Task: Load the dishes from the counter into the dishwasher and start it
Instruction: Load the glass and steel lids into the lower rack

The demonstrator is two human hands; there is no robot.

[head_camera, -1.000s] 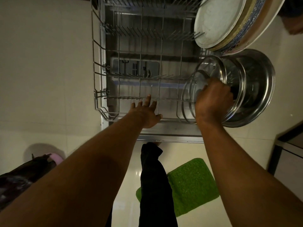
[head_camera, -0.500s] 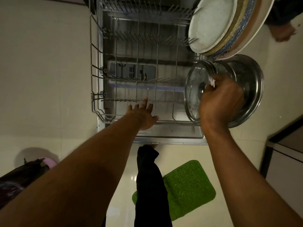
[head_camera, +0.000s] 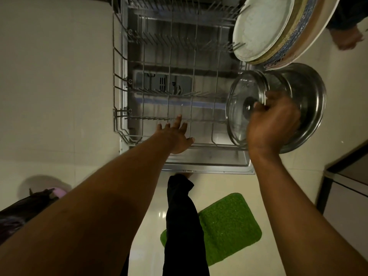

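The pulled-out lower rack (head_camera: 115,90) of the dishwasher takes up most of what I can see from here, and the bulk of it is bare wire: the whole left and middle are unfilled, with only the right side in use. Along that side a row of large plates (head_camera: 260,26) stands on edge at the back. In front of them sits a wide steel pot (head_camera: 307,90), tipped on its side. Just in front of the pot is a glass lid (head_camera: 237,120), standing upright on its rim among the tines. The right hand (head_camera: 272,126) has its fingers curled tight over the lid's upper edge near the knob, so I'd say the lid is being seated, not yet let go. The left hand (head_camera: 177,138) reaches over the front rail with its fingers (head_camera: 178,121) spread apart and holding nothing; whether they touch the wire I cannot tell. By my reckoning the loading is partly done, perhaps a third of this rack. The counter is out of sight, so what remains there is unknown. Pushing the rack in, shutting the door (head_camera: 207,163) and starting the machine all lie ahead.
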